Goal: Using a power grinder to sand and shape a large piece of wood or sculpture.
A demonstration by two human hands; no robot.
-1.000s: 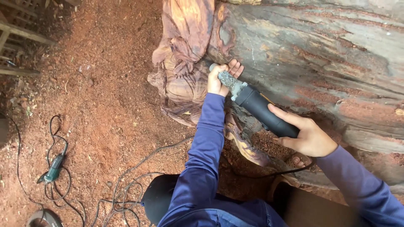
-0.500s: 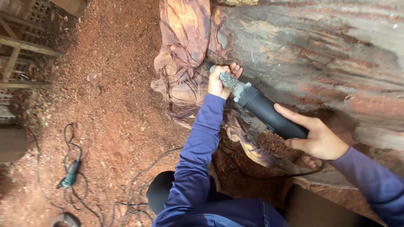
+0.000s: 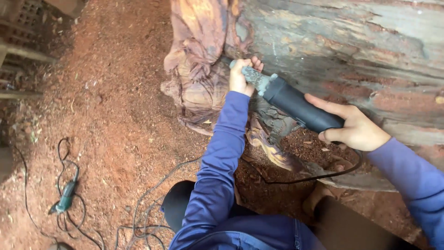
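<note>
No packages, labels, signs or screens in view, only bare wood, red sawdust and tools with no visible markings.

Look at the red sawdust ground (image 3: pixel 115 92). It is your landmark. On its lower left part you see a small green power tool (image 3: pixel 64 198) lying flat. A thin black cord (image 3: pixel 62 153) loops around that tool. More grey cords (image 3: pixel 148 208) curl across the sawdust to the tool's right. At the sawdust's far upper left edge stand some wooden slats (image 3: pixel 21 51).
</note>
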